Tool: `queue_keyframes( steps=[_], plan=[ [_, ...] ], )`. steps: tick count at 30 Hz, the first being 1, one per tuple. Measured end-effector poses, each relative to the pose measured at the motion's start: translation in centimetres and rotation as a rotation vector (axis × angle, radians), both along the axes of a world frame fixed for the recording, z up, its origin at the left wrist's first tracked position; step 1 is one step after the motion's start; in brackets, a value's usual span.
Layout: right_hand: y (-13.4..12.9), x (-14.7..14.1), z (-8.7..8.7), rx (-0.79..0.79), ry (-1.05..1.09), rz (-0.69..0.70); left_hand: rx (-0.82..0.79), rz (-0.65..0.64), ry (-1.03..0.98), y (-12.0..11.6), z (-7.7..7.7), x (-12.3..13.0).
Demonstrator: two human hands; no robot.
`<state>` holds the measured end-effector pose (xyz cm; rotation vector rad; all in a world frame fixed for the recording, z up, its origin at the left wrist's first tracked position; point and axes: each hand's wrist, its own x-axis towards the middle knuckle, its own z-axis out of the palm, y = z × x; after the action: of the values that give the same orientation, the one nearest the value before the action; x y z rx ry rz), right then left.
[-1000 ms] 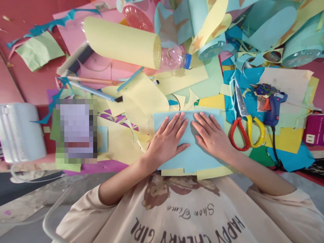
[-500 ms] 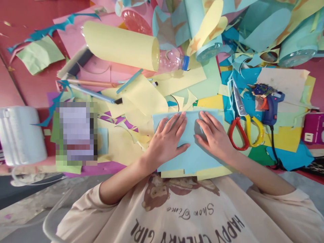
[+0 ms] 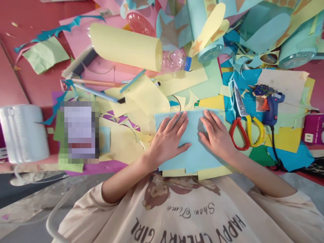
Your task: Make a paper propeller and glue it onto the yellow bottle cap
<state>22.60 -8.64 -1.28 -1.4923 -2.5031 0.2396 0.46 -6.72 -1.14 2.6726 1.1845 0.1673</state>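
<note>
I have the light-blue rectangular paper sheet (image 3: 189,161) lying among loose coloured papers (image 3: 118,140), just beyond the person's cream printed shirt (image 3: 189,209), with pale-yellow paper pieces (image 3: 174,173) showing along its near edge. My left hand (image 3: 169,140) is palm-down on the left part of the sheet, fingers pointing to its far edge; my right hand (image 3: 217,136) lies the same way on the right part. On both, I read the grip as spread flat, thumb apart from the fingers. Just right of the sheet I see metal scissors with one red and one yellow handle (image 3: 241,108); farther right of it, a dark-blue glue gun (image 3: 271,113). Beyond the sheet, toward its left, lies a clear plastic bottle wrapped in pale-yellow paper (image 3: 126,47), capped in blue. Left of the sheet sits a pixelated rectangular object (image 3: 79,130) I cannot make out; farther left of it, a white rounded case (image 3: 26,135) on the red surface (image 3: 12,84).
</note>
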Motion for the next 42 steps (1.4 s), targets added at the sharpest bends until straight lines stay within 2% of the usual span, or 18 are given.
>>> queue_keyframes(
  steps=[5,11,14,17,24,29,37,42],
  plan=[
    [0.5,-0.9,1.3,0.01,-0.067,-0.038,-0.03,-0.004,0.006,0.4,0.8,0.1],
    [1.9,-2.6,1.6,0.084,-0.125,0.143,-0.058,-0.02,0.009,0.9,1.2,0.1],
    [2.3,-3.1,1.7,0.154,-0.19,0.167,-0.07,-0.023,-0.008,1.0,1.3,0.1],
    [2.5,-3.2,2.3,0.145,-0.251,0.161,-0.079,0.009,-0.003,1.0,1.7,-0.3],
    [2.3,-0.9,3.4,0.168,-0.347,0.131,-0.053,0.111,0.057,0.3,2.4,-1.4],
    [2.0,0.8,3.4,0.138,-0.389,0.108,-0.031,0.148,0.101,0.0,2.2,-2.0],
    [1.6,1.8,3.3,0.174,-0.382,0.073,0.006,0.226,0.125,-0.3,2.3,-4.8],
    [1.5,2.4,3.2,0.173,-0.368,0.085,-0.023,0.261,0.124,-0.5,2.0,-5.0]
  ],
)
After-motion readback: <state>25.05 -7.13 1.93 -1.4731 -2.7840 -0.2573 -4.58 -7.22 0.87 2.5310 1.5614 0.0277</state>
